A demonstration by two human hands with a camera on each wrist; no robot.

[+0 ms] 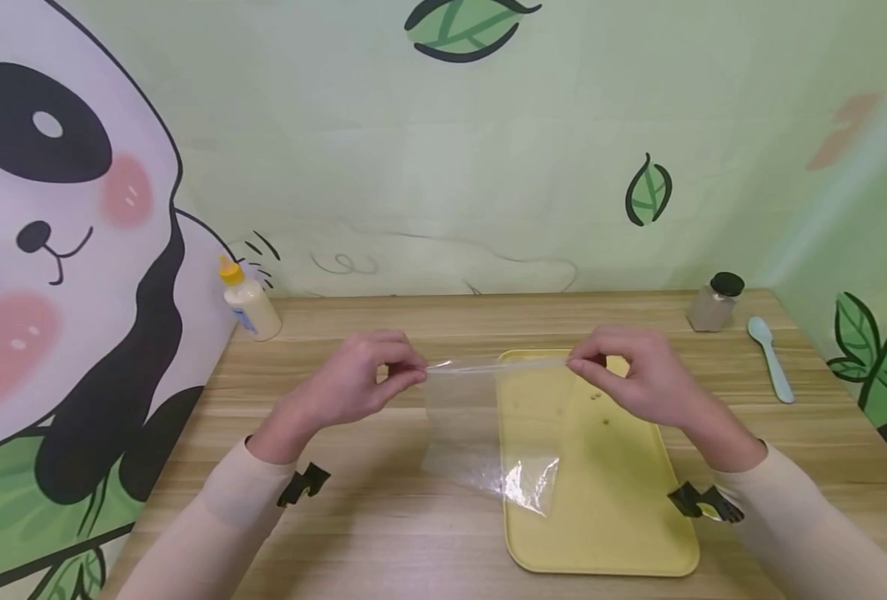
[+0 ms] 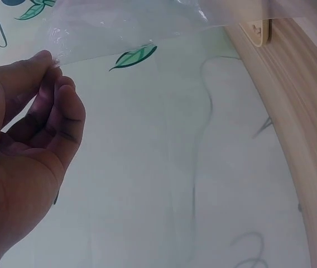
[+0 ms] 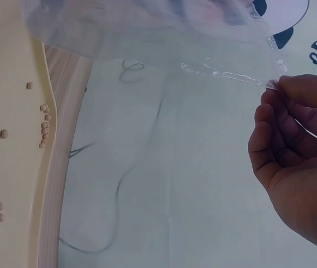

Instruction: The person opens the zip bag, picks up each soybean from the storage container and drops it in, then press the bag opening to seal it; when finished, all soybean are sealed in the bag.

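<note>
A clear plastic bag point(image 1: 462, 425) hangs between both hands, its top edge stretched level and its lower part draping over the tray's left side. My left hand point(image 1: 361, 377) pinches the top left corner between thumb and fingertips; the left wrist view shows the same grip. At the other top corner, my right hand point(image 1: 638, 375) pinches the film, as the right wrist view confirms. Below the right hand lies a yellow tray point(image 1: 608, 517). Several small brown beads or pellets point(image 3: 44, 128) sit on it, mostly near its far edge; their exact kind is unclear.
On the back left of the wooden table point(image 1: 383, 533) stands a bottle point(image 1: 254, 310) of pale liquid with a yellow nozzle cap. A small black-lidded jar point(image 1: 712, 307) stands at the back right, beside a light blue spoon point(image 1: 772, 358). A printed wall point(image 1: 473, 167) rises behind.
</note>
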